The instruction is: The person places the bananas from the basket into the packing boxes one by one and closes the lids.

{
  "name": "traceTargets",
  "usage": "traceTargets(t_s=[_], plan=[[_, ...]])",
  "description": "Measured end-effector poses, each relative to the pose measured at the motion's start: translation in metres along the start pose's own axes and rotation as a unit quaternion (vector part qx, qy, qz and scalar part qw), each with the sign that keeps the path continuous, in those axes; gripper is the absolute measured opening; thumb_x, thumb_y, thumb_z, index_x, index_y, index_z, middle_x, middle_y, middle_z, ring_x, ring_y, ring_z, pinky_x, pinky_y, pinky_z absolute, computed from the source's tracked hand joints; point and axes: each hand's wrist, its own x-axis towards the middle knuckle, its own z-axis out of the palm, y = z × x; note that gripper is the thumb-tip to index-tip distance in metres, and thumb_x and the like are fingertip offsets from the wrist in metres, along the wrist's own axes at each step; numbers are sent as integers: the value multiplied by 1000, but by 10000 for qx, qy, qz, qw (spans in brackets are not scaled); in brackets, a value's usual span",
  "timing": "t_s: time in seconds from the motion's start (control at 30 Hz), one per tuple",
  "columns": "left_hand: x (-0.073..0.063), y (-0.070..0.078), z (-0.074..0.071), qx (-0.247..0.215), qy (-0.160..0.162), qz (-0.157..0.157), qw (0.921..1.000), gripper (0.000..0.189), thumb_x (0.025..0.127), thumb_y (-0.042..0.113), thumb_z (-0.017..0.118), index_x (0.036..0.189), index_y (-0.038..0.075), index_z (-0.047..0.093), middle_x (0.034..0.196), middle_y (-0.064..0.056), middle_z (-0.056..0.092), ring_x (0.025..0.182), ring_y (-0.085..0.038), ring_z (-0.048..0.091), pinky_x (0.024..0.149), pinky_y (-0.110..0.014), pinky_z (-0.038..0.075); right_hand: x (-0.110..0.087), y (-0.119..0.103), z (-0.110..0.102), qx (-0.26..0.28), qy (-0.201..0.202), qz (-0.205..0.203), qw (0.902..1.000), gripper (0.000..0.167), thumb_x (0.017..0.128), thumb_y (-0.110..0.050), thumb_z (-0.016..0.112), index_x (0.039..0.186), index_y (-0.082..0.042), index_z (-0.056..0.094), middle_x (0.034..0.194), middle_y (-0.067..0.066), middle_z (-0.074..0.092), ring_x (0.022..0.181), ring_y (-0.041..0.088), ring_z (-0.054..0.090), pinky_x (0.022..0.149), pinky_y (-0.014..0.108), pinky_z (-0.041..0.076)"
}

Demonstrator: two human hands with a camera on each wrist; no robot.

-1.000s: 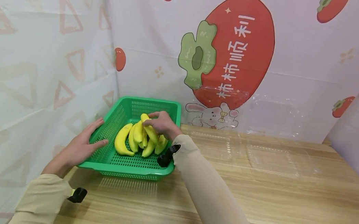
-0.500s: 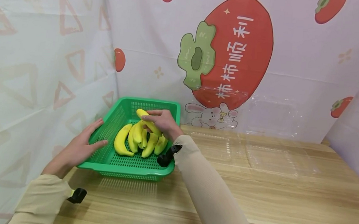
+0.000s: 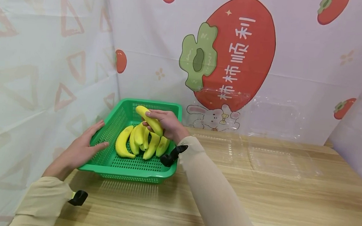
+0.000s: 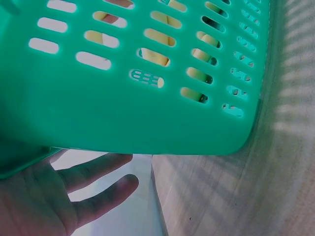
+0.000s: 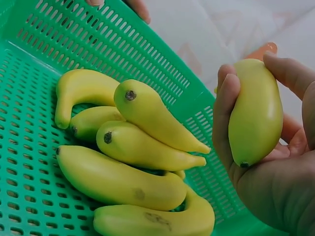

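The left hand point(image 3: 80, 150) lies flat with its fingers point(image 4: 101, 167) straight and slightly spread, thumb apart from the other 4, the wrist bent back toward a beige sleeve that comes in from the lower left. The right hand point(image 3: 167, 124) is raised at the end of a forearm stretched forward and to the left, its palm turned inward. Its fingers point(image 5: 224, 125) and thumb are curled in a grip, 1 side each, with the wrist slightly flexed.

light: bright, even | shadows: soft | head view: edges bowed | wrist views: close, slightly soft
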Motion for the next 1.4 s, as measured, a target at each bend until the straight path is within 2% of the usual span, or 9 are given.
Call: traceTargets(t_s=[0.13, 0.23, 0.33, 0.47, 0.6, 0.7, 0.9, 1.17, 1.4], plan=[[0, 0, 0, -3, -19, -20, 10000, 87, 110, 38, 59, 173, 14, 5, 180, -16, -2, 160, -59, 3, 116, -84, 17, 1, -1, -2, 25, -212, 58, 9998, 46, 109, -22, 62, 152, -5, 57, 133, 20, 69, 87, 11, 74, 68, 18, 60], [0, 1, 0, -23, -19, -24, 10000, 88, 109, 38, 60, 173, 14, 5, 180, -16, -2, 161, -58, 3, 117, -84, 17, 0, -2, -4, 111, -358, 102, 9992, 43, 110, -22, 61, 149, -5, 59, 123, 13, 69, 87, 11, 73, 69, 18, 60], [-1, 2, 0, -4, -4, -21, 10000, 88, 109, 37, 61, 173, 13, 5, 180, -16, -2, 161, -58, 4, 117, -84, 17, 0, -4, -4, 137, -473, 151, 9987, 43, 110, -22, 60, 149, -5, 58, 132, 19, 67, 87, 12, 73, 69, 18, 60], [0, 3, -2, 106, 19, 6, 9999, 87, 109, 38, 60, 173, 13, 6, 180, -17, 0, 160, -59, 6, 117, -83, 18, -1, -7, -3, -17, -359, 246, 9991, 50, 108, -19, 63, 155, -5, 53, 144, 26, 63, 86, 14, 75, 69, 20, 61], [0, 3, -4, 235, 57, 34, 9997, 88, 109, 37, 61, 173, 11, 6, 180, -17, 1, 160, -58, 7, 118, -82, 19, -4, -10, -3, -171, -179, 261, 9994, 56, 107, -17, 66, 158, -4, 48, 145, 28, 62, 85, 16, 76, 69, 22, 62], [0, 3, -4, 292, 77, 46, 9995, 88, 109, 35, 62, 173, 10, 7, 180, -19, 2, 160, -59, 9, 118, -82, 20, -7, -13, -3, -209, -166, 252, 9993, 56, 106, -17, 67, 158, -3, 49, 141, 27, 65, 84, 16, 76, 70, 22, 62], [-2, 1, -4, 294, 86, 31, 9995, 88, 109, 35, 62, 172, 9, 7, 179, -20, 3, 160, -59, 9, 117, -82, 20, -15, -20, -8, -358, -224, 296, 9987, 49, 106, -15, 66, 152, -1, 55, 119, 17, 71, 83, 16, 75, 69, 22, 62], [-1, 2, -2, 255, 39, 24, 9997, 88, 109, 38, 61, 173, 10, 7, 180, -18, 2, 160, -58, 7, 118, -83, 18, -28, -24, -24, -570, -156, 230, 9980, 47, 107, -17, 65, 151, -2, 57, 143, 29, 62, 87, 17, 75, 75, 24, 63], [-1, 4, -1, 267, 17, 22, 9996, 87, 109, 35, 61, 172, 9, 7, 180, -18, 2, 160, -58, 6, 118, -82, 19, -42, -25, -34, -645, -85, 77, 9978, 46, 108, -16, 64, 151, -2, 57, 146, 32, 58, 90, 20, 75, 76, 23, 63]])
